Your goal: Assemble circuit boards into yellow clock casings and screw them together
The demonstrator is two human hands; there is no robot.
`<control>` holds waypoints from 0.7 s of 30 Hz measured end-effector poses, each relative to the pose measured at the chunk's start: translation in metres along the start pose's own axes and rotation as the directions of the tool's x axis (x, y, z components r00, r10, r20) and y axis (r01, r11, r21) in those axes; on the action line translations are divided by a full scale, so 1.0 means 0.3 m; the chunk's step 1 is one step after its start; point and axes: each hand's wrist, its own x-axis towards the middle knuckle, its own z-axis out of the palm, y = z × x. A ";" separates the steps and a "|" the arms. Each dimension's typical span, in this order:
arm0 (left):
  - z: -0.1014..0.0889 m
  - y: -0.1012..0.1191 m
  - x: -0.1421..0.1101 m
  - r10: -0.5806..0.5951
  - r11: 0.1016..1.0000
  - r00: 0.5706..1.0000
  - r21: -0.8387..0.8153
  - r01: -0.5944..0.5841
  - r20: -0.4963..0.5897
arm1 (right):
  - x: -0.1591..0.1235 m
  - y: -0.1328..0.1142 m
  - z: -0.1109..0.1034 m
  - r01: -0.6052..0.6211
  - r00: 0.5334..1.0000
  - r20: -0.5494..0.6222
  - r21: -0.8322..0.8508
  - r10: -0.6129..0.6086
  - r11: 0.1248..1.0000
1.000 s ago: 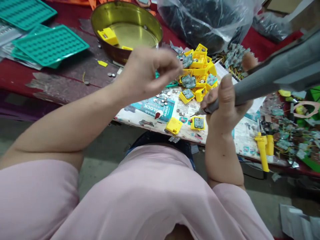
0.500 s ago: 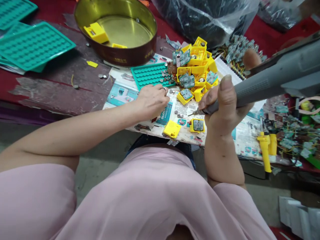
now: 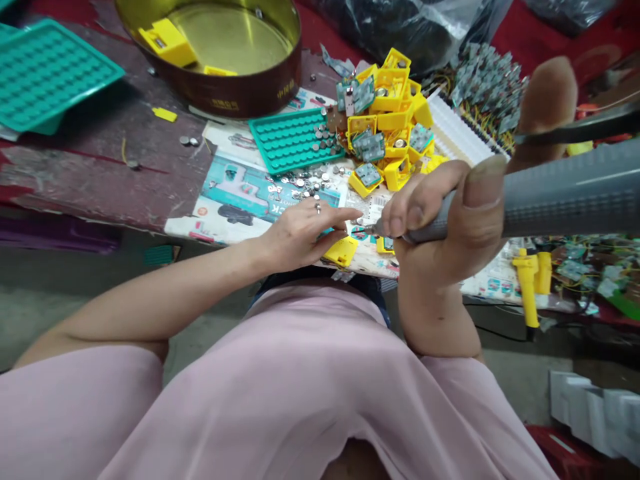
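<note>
One yellow box (image 3: 343, 253) under the screwdriver (image 3: 565, 193), a pile of open ones waiting

The right hand (image 3: 460, 213) is wrapped around the grey screwdriver, its bit pointing at the fingers of the left hand (image 3: 299, 230). The left forefinger is stretched out, apart from the thumb; whether the thumb and another finger pinch something tiny, I cannot tell. The yellow box lies beneath those fingertips, at the table's (image 3: 183, 220) near edge. The bit stops short of a clear view, so contact with the box or a screw is uncertain; this box looks to be mid-step.

Just beside it, partly behind the right hand, is a second box (image 3: 384, 245), apparently next in line. Beyond the hands, loose button batteries (image 3: 300, 183) are scattered in front of a green tray (image 3: 280, 148), which has more at one end. Beside the tray is a pile of open boxes (image 3: 395, 110), several with circuit boards showing, so most of the visible batch seems unfinished.

Farther off, a metal tub (image 3: 235, 100) holds a couple of yellow pieces, perhaps finished; their state is unclear. A heap of loose boards (image 3: 493, 83) suggests plenty is left.
</note>
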 end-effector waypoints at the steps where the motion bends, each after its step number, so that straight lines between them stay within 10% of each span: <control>1: 0.008 0.004 -0.007 0.004 1.000 1.000 -0.010 -0.004 -0.027 | -0.007 -0.009 0.004 0.045 0.998 -0.051 0.071 -0.041 0.996; 8: 0.029 0.025 -0.025 0.029 0.994 0.993 -0.105 -0.041 -0.110 | -0.021 0.007 -0.018 0.019 0.996 -0.084 0.024 -0.017 1.000; 14: 0.045 0.038 -0.046 0.027 0.993 0.994 -0.113 -0.040 -0.107 | -0.036 0.031 -0.056 -0.052 0.989 0.127 -0.144 0.071 0.988; 21: 0.018 0.006 -0.062 0.094 0.989 0.991 -0.127 -0.082 0.094 | -0.095 0.047 0.006 0.021 0.997 -0.071 -0.107 -0.028 0.994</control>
